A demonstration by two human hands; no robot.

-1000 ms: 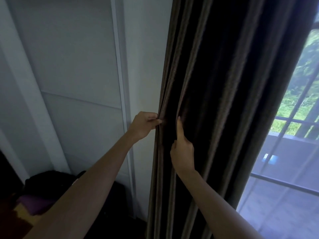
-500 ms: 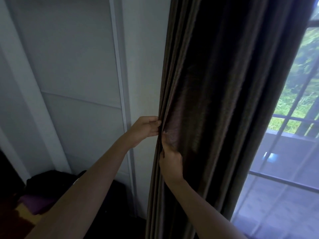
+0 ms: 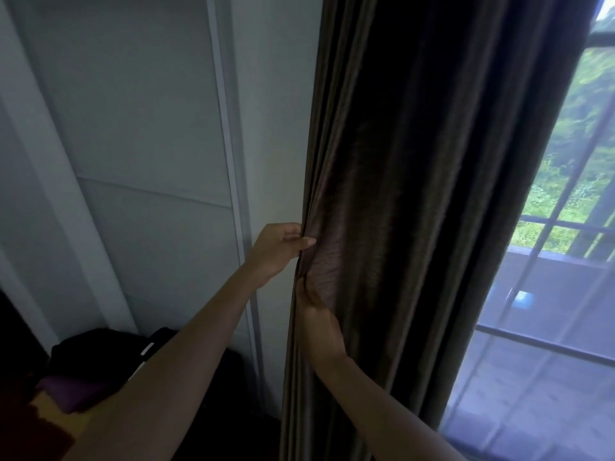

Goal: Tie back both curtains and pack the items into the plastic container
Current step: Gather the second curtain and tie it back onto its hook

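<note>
A dark brown curtain [image 3: 432,194] hangs in gathered folds down the middle of the view, beside the window. My left hand [image 3: 278,252] pinches the curtain's left edge at about waist height of the frame, thumb on the front of the cloth. Just below it, my right hand [image 3: 319,324] grips the same edge, with its fingers tucked into the folds and partly hidden. No tie-back and no plastic container are in view.
A white wall with a vertical trim strip [image 3: 229,161] stands left of the curtain. Dark bags and a purple item [image 3: 76,387] lie on the floor at lower left. At right a window [image 3: 565,227] behind a sheer shows a balcony and greenery.
My right hand has slid left and down from the front of the folds to the curtain's left edge, under my left hand. The folds are drawn closer together; the view shifted slightly.
</note>
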